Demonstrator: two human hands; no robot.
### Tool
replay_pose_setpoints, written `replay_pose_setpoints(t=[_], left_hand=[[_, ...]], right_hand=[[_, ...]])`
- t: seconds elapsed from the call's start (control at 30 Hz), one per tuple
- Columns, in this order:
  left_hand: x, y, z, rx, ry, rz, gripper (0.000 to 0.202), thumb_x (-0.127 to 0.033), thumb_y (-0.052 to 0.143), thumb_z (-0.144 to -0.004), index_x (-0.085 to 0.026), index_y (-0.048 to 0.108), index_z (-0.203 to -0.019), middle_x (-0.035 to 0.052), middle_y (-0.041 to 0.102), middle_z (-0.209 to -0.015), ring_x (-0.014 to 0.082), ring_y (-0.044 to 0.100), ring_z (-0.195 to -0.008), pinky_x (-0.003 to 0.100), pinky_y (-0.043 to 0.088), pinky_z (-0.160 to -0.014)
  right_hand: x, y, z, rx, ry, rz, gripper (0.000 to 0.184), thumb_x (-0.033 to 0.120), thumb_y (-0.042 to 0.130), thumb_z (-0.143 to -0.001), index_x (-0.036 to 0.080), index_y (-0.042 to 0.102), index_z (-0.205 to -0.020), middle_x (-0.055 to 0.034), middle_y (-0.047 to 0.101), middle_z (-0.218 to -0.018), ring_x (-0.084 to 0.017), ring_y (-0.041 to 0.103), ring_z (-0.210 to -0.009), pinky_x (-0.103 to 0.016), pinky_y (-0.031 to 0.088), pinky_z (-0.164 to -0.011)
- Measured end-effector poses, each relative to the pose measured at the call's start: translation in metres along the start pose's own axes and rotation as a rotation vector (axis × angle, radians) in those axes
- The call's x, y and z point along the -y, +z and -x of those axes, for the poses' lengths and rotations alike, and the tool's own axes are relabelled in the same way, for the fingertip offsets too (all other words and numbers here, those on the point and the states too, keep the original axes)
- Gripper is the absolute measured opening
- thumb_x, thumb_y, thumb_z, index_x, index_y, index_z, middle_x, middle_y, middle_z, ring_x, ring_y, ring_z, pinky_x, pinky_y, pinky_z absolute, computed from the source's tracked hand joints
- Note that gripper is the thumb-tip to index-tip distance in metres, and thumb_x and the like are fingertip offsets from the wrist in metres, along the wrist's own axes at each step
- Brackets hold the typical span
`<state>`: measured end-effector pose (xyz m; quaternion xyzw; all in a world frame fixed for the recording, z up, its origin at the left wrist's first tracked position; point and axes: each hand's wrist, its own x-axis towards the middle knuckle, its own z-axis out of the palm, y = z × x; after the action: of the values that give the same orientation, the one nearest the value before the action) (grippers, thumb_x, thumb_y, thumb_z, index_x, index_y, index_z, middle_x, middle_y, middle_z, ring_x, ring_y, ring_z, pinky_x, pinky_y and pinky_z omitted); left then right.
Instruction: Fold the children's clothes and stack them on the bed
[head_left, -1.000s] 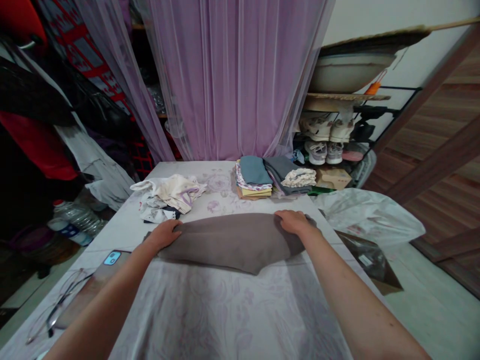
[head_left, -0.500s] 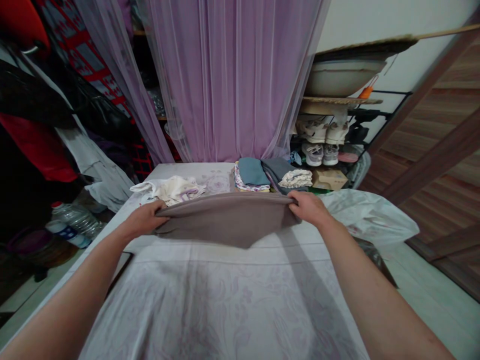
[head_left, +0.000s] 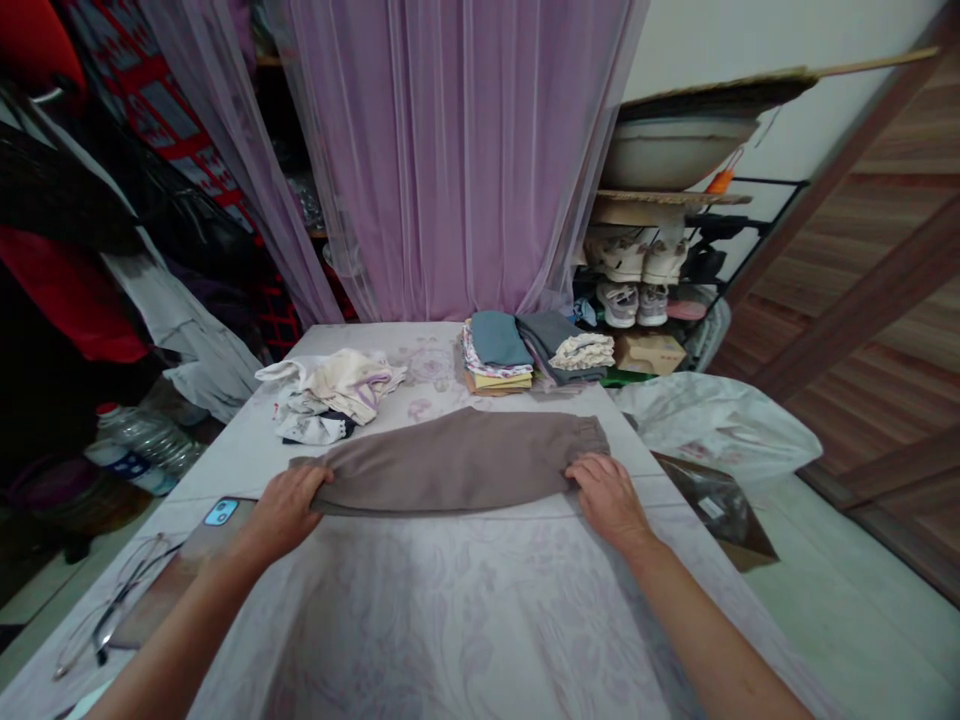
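Note:
A pair of grey-brown trousers (head_left: 450, 462), folded lengthwise, lies stretched from left to right across the cloth-covered table (head_left: 465, 620). My left hand (head_left: 291, 505) is closed on the trousers' left end, its fingers bent over the near corner. At the other end, my right hand (head_left: 604, 492) pinches the near edge just below the gathered, elastic-looking part; its fingertips are partly hidden. Beyond the trousers sits a stack of folded clothes (head_left: 499, 345), with a dark grey folded garment (head_left: 551, 345) beside it. A loose heap of pale clothes (head_left: 341, 392) lies at the back left.
A phone (head_left: 180, 575) and eyeglasses (head_left: 112, 610) lie by my left forearm. Plastic bottles (head_left: 146, 445) stand left of the table. To the right are a white plastic bag (head_left: 720, 425), an open cardboard box (head_left: 720, 510) and a shoe rack (head_left: 637, 275). A purple curtain (head_left: 435, 150) hangs behind.
The trousers, held up and blurred in the air before, have come down toward me and now lie flat on the table. Both hands have lowered with them. The phone shows more fully.

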<state>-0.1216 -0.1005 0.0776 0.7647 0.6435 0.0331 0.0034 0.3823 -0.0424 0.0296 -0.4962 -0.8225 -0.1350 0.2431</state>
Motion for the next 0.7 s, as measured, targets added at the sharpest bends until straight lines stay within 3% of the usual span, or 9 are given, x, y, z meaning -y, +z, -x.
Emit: replay_pose_setpoints(t=[0.2, 0.33, 0.37, 0.43, 0.53, 0.6, 0.7], left_hand=[[-0.019, -0.028, -0.009, 0.157, -0.017, -0.076, 0.037, -0.005, 0.047, -0.065, -0.023, 0.064, -0.093, 0.0059, 0.066, -0.111, 0.0266, 0.058, -0.108, 0.043, 0.042, -0.095], [-0.057, -0.032, -0.023, 0.105, 0.049, 0.029, 0.035, -0.008, 0.044, -0.075, -0.021, 0.066, -0.099, 0.0064, 0.066, -0.119, 0.0246, 0.057, -0.114, 0.040, 0.040, -0.101], [-0.069, -0.029, -0.027, 0.091, 0.089, 0.076, 0.034, -0.012, 0.045, -0.079, -0.020, 0.065, -0.104, 0.0064, 0.066, -0.122, 0.0242, 0.057, -0.116, 0.039, 0.039, -0.103], [-0.096, -0.019, -0.036, 0.082, 0.181, 0.160, 0.035, -0.025, 0.048, -0.086, -0.021, 0.063, -0.117, 0.0056, 0.063, -0.129, 0.0245, 0.054, -0.122, 0.039, 0.036, -0.108], [-0.130, 0.003, -0.048, 0.141, 0.275, 0.221, 0.056, -0.041, 0.059, -0.082, -0.026, 0.051, -0.135, 0.0071, 0.050, -0.146, 0.0277, 0.043, -0.135, 0.047, 0.026, -0.115], [-0.144, 0.018, -0.053, 0.176, 0.274, 0.225, 0.067, -0.045, 0.064, -0.079, -0.027, 0.046, -0.141, 0.0090, 0.043, -0.151, 0.0292, 0.037, -0.139, 0.051, 0.022, -0.117], [-0.151, 0.028, -0.057, 0.184, 0.231, 0.212, 0.063, -0.045, 0.061, -0.082, -0.027, 0.047, -0.141, 0.0093, 0.043, -0.150, 0.0296, 0.038, -0.139, 0.053, 0.022, -0.116]], right_hand=[[0.004, -0.012, -0.006, -0.023, 0.095, -0.052, 0.030, 0.004, 0.047, -0.074, 0.024, 0.068, -0.083, -0.0037, 0.070, -0.096, -0.022, 0.057, -0.102, -0.035, 0.036, -0.093], [-0.006, -0.010, -0.012, -0.247, 0.488, -0.007, 0.029, 0.026, 0.050, -0.084, 0.017, 0.066, -0.106, -0.0138, 0.065, -0.111, -0.027, 0.057, -0.104, -0.038, 0.041, -0.088], [-0.009, -0.009, -0.014, -0.239, 0.603, 0.002, 0.034, 0.033, 0.050, -0.085, 0.015, 0.064, -0.110, -0.0158, 0.065, -0.110, -0.029, 0.058, -0.102, -0.038, 0.042, -0.085], [-0.015, -0.007, -0.020, -0.097, 0.782, -0.015, 0.041, 0.044, 0.050, -0.085, 0.015, 0.066, -0.109, -0.0155, 0.067, -0.101, -0.029, 0.060, -0.095, -0.037, 0.044, -0.078], [-0.022, -0.008, -0.031, 0.115, 0.910, -0.090, 0.037, 0.050, 0.052, -0.083, 0.020, 0.069, -0.094, -0.0103, 0.069, -0.089, -0.025, 0.063, -0.083, -0.033, 0.045, -0.069], [-0.025, -0.010, -0.040, 0.099, 0.943, -0.166, 0.029, 0.047, 0.057, -0.080, 0.021, 0.068, -0.085, -0.0077, 0.069, -0.083, -0.024, 0.063, -0.079, -0.032, 0.045, -0.066], [-0.030, -0.011, -0.054, -0.018, 1.047, -0.486, 0.021, 0.042, 0.063, -0.075, 0.021, 0.063, -0.074, -0.0018, 0.064, -0.064, -0.021, 0.063, -0.068, -0.030, 0.049, -0.062]])
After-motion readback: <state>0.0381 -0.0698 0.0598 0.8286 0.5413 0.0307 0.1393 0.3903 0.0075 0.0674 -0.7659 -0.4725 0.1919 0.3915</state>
